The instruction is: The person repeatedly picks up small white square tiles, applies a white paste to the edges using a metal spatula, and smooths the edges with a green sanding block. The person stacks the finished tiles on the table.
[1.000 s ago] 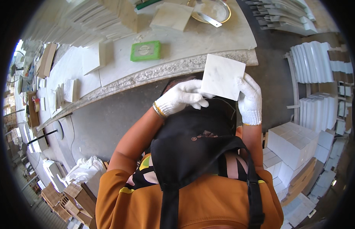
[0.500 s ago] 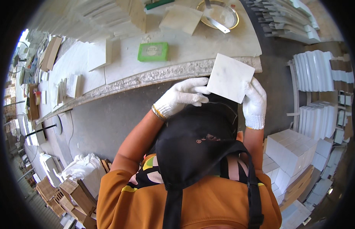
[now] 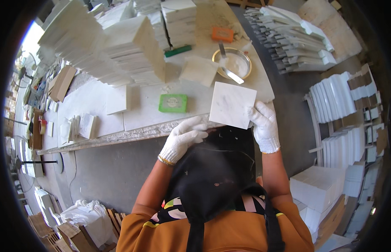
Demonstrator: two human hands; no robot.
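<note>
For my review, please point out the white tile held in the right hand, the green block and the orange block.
White tile (image 3: 232, 105): head view, middle of its flat face.
Green block (image 3: 173, 103): head view, middle of its top.
Orange block (image 3: 222, 34): head view, middle of its visible surface.

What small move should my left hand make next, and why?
Perhaps bring the left hand to the left edge of the white tile: it looks open and just apart from that edge, while only the right hand grips the tile, from the opposite side.

floor (image 3: 107, 168): grey | worktable (image 3: 149, 116): pale stone (rough-edged) | light (image 3: 33, 35): bright, left
</note>
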